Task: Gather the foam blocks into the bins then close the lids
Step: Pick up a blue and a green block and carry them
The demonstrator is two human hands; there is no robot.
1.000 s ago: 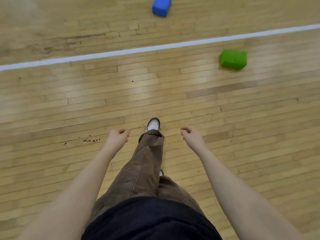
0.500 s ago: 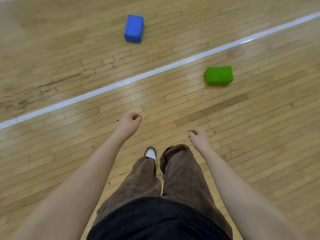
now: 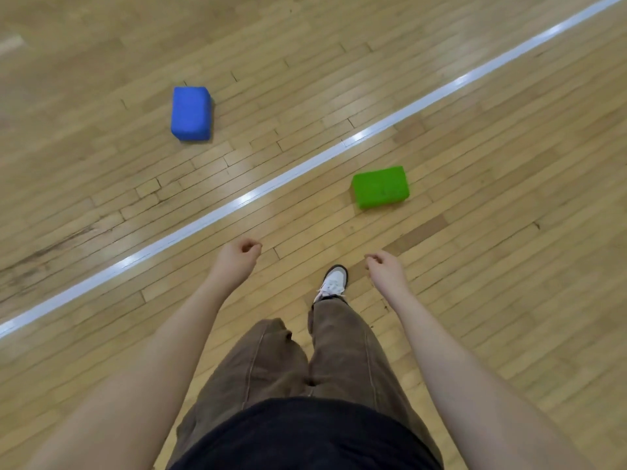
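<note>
A green foam block (image 3: 380,187) lies on the wooden floor ahead and slightly right, just this side of a white line. A blue foam block (image 3: 190,113) lies beyond that line, ahead to the left. My left hand (image 3: 237,261) hangs in front of me with fingers loosely curled and nothing in it. My right hand (image 3: 385,271) is likewise loosely curled and holds nothing; it is nearer to the green block, still well short of it. No bin is in view.
A white painted line (image 3: 258,193) runs diagonally across the gym floor from lower left to upper right. My brown trousers and a white shoe (image 3: 334,283) show below, the right foot forward.
I have walked forward: both blocks have come closer and lower in view, and the white line now sits just ahead of my hands. My right foot has stepped forward.
</note>
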